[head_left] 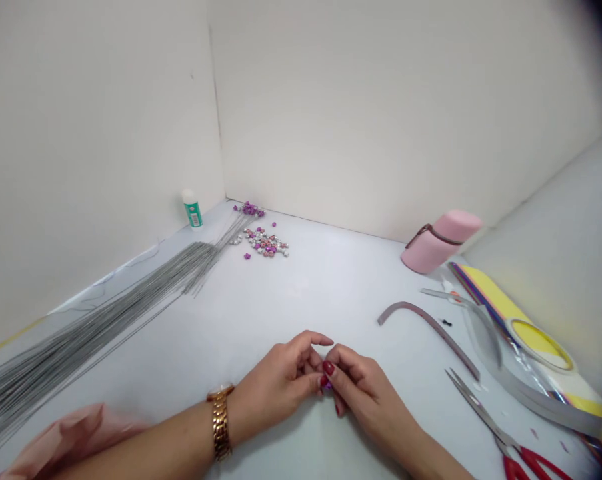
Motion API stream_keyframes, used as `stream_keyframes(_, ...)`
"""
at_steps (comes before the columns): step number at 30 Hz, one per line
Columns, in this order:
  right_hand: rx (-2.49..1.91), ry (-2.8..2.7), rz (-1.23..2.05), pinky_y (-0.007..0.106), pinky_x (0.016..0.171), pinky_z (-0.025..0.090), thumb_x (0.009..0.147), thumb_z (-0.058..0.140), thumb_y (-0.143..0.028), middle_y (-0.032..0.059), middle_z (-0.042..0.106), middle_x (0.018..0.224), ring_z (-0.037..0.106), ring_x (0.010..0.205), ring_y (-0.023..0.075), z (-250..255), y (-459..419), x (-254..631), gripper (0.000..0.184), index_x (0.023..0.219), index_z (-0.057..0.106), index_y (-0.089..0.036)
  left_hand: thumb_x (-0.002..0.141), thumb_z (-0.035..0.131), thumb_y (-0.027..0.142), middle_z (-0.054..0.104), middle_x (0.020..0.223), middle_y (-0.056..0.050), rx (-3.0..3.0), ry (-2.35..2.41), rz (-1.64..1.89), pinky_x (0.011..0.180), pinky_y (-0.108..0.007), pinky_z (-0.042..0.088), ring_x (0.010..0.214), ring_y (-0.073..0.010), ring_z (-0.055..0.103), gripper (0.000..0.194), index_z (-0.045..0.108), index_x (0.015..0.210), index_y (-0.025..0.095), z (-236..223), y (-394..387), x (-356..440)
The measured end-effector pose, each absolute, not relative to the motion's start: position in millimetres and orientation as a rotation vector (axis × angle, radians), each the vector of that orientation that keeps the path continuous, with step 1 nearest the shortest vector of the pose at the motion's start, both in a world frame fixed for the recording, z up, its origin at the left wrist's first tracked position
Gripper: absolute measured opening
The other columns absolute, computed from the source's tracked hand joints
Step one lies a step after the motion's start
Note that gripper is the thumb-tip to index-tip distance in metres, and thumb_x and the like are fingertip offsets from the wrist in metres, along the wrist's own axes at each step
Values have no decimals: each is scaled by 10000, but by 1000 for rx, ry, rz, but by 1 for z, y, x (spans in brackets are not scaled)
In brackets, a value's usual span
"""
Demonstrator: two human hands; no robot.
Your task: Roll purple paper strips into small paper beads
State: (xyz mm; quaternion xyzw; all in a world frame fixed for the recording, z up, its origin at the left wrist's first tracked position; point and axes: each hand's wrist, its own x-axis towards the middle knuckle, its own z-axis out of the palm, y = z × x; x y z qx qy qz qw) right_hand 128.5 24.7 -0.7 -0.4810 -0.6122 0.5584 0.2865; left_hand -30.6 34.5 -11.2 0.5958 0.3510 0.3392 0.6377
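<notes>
Both hands meet low in the middle of the head view, over the table. A small purple paper star [327,385] is pinched between the fingertips and mostly covered by them. My left hand [293,373], below a gold watch, grips it with thumb and fingers. From the other side my right hand [363,393] has thumb and forefinger closed on it. Farther back lies a loose pile of small purple, pink and silver stars [268,245]. Behind that pile, a purple cluster [251,209] sits at the far ends of thin wires.
A long bundle of grey wires [105,327] stretches along the left. A glue stick [193,210] stands by the wall. To the right are a pink case [438,241], a curved paper strip [431,323], red-handled scissors [491,421], a tape roll [515,327] and coloured sheets [495,290].
</notes>
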Motion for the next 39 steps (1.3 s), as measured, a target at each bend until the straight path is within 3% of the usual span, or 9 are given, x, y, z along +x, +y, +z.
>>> stream_keyframes(4,-1240,-1378,1714,188,395,208,838,460,-396,-94,369,422,294,351,57,-4,25,130,264,681,442,-185,769,545,167,548,718,13,1286,768,799,610,-237,390,653,-110,515,302,483,1064,188,-12,35,-30)
stream_keyframes(8,-1198,-1233,1810,171,362,198,814,504,-397,-89,386,444,326,325,42,-6,26,130,262,685,443,-177,791,532,201,576,752,-15,1263,727,802,652,-257,408,699,-130,554,257,499,1044,173,-13,35,-30)
stream_keyframes(13,-1203,-1123,1708,162,371,272,807,512,-405,-79,421,480,378,349,45,-7,25,125,277,668,440,-176,774,552,213,619,805,-40,1482,905,836,671,-258,418,731,-152,566,214,538,983,173,-6,29,-30)
stream_keyframes(18,-1202,-1112,1676,163,370,249,820,502,-383,-79,417,484,374,356,43,-9,22,122,264,672,452,-170,770,542,185,646,766,-28,1815,1093,833,651,-232,410,695,-150,571,97,616,832,183,1,24,-31)
stream_keyframes(26,-1227,-1132,1583,164,385,213,848,456,-376,-99,362,410,281,358,50,-7,20,119,262,670,423,-187,837,442,182,666,804,-28,1783,1055,831,682,-209,424,728,-139,591,193,631,877,187,4,26,-30)
stream_keyframes(31,-1205,-1091,1627,161,378,233,831,480,-386,-90,379,469,311,362,46,-7,20,117,268,662,422,-186,793,505,151,647,913,-45,1732,1034,917,755,-234,438,813,-155,592,209,590,979,194,2,25,-29)
stream_keyframes(34,-1191,-1082,1630,158,381,250,840,473,-371,-84,394,494,326,372,42,-7,20,116,264,664,420,-182,756,563,142,644,880,-36,1719,1046,950,752,-220,447,799,-148,594,183,598,930,189,2,24,-29)
stream_keyframes(39,-1207,-1051,1617,155,381,260,857,446,-364,-84,389,471,351,369,44,-6,17,114,258,679,434,-179,809,499,159,663,837,-40,1760,1075,937,725,-227,443,769,-144,596,173,634,914,189,4,25,-30)
